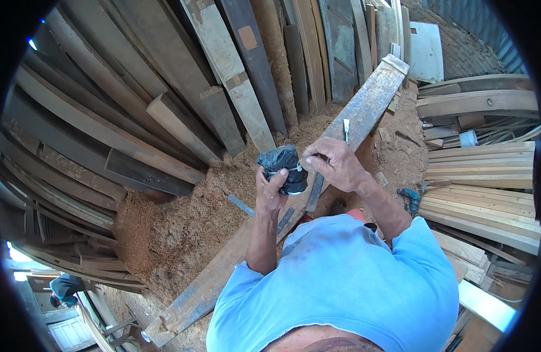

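Note:
My left hand (pixel 269 190) grips a small container wrapped in black plastic (pixel 279 157), its thumb pressed on the near side. A thin pale band (pixel 299 167) runs round the wrapping, and a light rim shows at the container's bottom. Beside it, my right hand (pixel 336 164) is closed in a pinch on the band at the container's right side. Just beyond that hand, a small flat tool with a pale, widened end (pixel 346 126) rests on a long wooden plank bench (pixel 373 97). Its lower part is hidden behind the hand.
Long boards (pixel 147 64) lean along the left and far sides. Sawdust and shavings (pixel 177 234) heap beside the bench. Stacked timber (pixel 481 199) stands at right, near a blue-green power tool (pixel 409 199). Another person (pixel 65 288) bends at the far lower left.

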Demonstrator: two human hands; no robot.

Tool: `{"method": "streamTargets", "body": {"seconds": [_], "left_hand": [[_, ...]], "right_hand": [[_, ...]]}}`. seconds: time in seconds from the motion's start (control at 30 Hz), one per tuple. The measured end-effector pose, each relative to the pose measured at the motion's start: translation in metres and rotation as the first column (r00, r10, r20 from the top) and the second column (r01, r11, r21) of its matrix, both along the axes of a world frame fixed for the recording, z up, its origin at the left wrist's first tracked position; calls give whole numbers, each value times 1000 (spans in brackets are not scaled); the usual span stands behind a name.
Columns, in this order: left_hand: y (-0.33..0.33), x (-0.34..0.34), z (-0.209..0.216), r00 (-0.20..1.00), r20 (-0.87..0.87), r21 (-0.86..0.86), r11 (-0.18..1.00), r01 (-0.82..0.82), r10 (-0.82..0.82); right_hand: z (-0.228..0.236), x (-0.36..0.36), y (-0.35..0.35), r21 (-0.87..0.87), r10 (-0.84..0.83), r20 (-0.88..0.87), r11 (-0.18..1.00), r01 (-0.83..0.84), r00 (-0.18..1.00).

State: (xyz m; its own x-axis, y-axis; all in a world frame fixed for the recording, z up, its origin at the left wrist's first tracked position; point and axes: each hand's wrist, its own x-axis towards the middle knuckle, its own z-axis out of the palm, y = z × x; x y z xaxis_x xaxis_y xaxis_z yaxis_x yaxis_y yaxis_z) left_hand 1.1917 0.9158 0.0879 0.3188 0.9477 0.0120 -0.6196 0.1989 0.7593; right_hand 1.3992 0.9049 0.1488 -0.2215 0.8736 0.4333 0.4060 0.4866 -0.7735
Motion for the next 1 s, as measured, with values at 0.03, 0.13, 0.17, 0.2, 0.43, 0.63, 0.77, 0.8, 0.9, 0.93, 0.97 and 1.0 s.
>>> {"method": "streamTargets", "body": {"seconds": [0.03,0.13,0.17,0.2,0.43,0.63,0.77,0.8,0.9,0.93,0.97,1.0], "left_hand": [[0,-1,-1,1000,-10,-4,1000,6,-7],[-2,2,2,997,-4,28,996,83,-83],[-3,3,2,997,-3,27,996,83,-83],[-3,5,3,996,-2,27,996,84,-84],[-10,11,-6,997,71,-78,997,-28,33],[-6,20,-20,973,-6,-69,971,-230,230],[-6,23,-23,960,-29,-63,958,-278,277],[-5,23,-26,958,-38,-55,956,-287,285],[-5,22,-29,942,-92,11,947,-322,322],[-4,23,-29,935,-113,41,941,-335,337],[-4,23,-29,934,-119,51,942,-333,337],[-4,23,-27,934,-126,62,942,-330,335]], "right_hand": [[0,-1,1,21,-23,26,1000,23,999],[0,-5,4,28,-67,88,997,65,994],[-2,-5,5,-8,-62,98,998,63,993],[-4,-5,6,-43,-57,109,997,62,992],[-22,2,-1,-220,66,174,975,-27,983],[-23,3,-20,-83,42,347,996,-14,937],[-20,-3,-24,-21,4,381,1000,4,925],[-21,-3,-23,7,1,376,1000,-4,926],[-29,-5,-21,-7,-3,350,1000,6,937],[-32,-7,-21,-44,-26,309,998,42,951],[-35,-11,-20,-82,-51,268,994,75,962],[-37,-13,-20,-121,-78,227,987,107,971]]}}
